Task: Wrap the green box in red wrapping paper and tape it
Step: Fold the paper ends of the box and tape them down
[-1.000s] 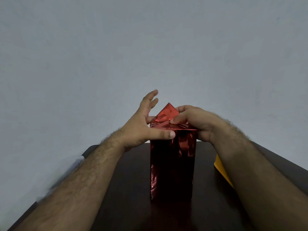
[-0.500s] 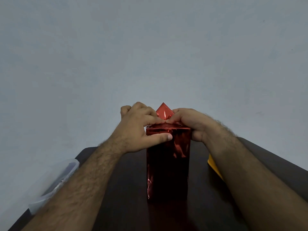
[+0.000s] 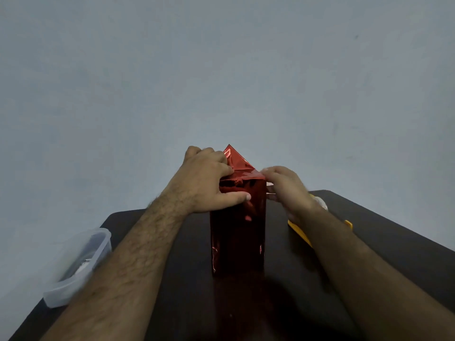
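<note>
Upright flap between 2 hands
The wrapped box is gripped at its top by the left hand; its pointed paper flap stands upright, pinched at its base from the right by the right hand.

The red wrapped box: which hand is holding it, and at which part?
The left hand grips the wrapped box at its top left edge, thumb across the near face. The right hand touches its top right corner; its grip cannot be told.

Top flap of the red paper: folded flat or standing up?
Standing up. The flap rises as a triangle above the box top, between the left hand and right hand.
</note>
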`<action>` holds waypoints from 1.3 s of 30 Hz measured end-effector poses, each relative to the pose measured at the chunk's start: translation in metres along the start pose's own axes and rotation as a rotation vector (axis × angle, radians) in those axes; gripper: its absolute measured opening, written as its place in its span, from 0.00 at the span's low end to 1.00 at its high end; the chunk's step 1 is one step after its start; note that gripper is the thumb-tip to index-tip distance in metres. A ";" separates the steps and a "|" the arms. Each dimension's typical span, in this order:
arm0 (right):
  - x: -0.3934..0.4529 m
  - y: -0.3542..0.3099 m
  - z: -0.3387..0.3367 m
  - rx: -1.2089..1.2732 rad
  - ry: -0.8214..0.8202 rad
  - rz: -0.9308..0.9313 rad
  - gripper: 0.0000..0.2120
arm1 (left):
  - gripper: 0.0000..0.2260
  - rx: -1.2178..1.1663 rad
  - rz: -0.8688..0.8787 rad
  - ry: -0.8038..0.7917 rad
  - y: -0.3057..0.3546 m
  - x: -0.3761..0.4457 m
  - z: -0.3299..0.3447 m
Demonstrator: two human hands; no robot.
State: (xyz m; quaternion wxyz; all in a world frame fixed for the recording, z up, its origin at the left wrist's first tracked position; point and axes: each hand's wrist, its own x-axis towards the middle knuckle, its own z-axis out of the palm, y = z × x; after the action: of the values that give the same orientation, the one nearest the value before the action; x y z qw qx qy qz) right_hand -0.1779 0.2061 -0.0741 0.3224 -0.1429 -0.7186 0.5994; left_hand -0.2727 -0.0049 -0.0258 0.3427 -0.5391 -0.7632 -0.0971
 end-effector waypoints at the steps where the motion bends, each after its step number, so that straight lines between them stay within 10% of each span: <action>1: -0.002 0.009 -0.010 -0.161 0.107 -0.043 0.11 | 0.40 -0.003 -0.006 0.004 0.001 0.001 0.001; 8: -0.028 0.032 -0.086 -0.917 0.508 -0.030 0.09 | 0.35 -0.041 -0.021 0.028 0.002 0.002 0.004; 14: -0.042 -0.002 -0.106 -1.123 0.377 0.380 0.09 | 0.37 -0.039 -0.026 0.029 0.004 0.003 0.003; 26: -0.055 -0.039 -0.112 -1.053 0.051 0.770 0.16 | 0.36 -0.022 -0.023 0.067 -0.002 0.005 0.009; 39: -0.079 -0.024 -0.132 -0.593 0.234 0.816 0.12 | 0.34 -0.054 -0.003 0.091 -0.006 0.003 0.012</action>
State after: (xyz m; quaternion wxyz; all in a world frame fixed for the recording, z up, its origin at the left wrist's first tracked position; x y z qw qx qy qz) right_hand -0.0305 0.2556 -0.0642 0.0862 -0.5626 -0.7026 0.4271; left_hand -0.2835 0.0008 -0.0317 0.3622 -0.5422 -0.7447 -0.1427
